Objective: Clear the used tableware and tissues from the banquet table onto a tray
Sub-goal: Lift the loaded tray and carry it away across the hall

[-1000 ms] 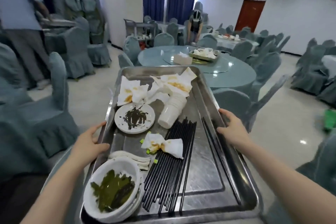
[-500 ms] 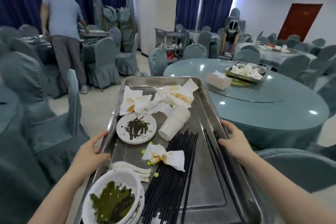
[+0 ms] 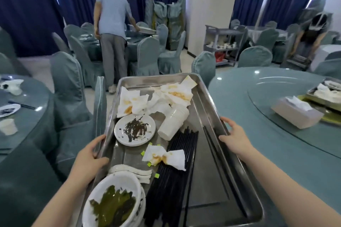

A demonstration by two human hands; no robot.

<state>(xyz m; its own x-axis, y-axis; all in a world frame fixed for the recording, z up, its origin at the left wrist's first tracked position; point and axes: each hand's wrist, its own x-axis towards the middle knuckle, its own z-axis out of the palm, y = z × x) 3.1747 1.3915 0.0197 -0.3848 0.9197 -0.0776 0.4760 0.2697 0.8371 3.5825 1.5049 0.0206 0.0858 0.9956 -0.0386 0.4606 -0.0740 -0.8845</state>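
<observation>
**Full tray in hand, left table not yet cleared**

The tray (image 3: 212, 191) is held in the air in front of the person, between two round tables. It is well loaded. Stained tissues (image 3: 166, 96) lie at the far end, then a smeared plate (image 3: 134, 130) and a stack of cups (image 3: 174, 120) lying on its side. Nearer are black chopsticks (image 3: 171, 182), spoons (image 3: 132, 172) and stacked bowls (image 3: 112, 202) with green leftovers.

The left hand (image 3: 88, 155) is clamped on the left rim and the right hand (image 3: 234, 138) on the right rim, thumbs over the edge.

By this view much is done, but not all. The left table (image 3: 33, 121) bears a second plate (image 3: 8, 109), a lone cup (image 3: 8, 126), a crumpled tissue (image 3: 11, 84) and loose chopsticks (image 3: 22, 104). The right table (image 3: 258, 125) carries a tissue box (image 3: 295, 114) and a second tray (image 3: 321, 100) of white items.
</observation>
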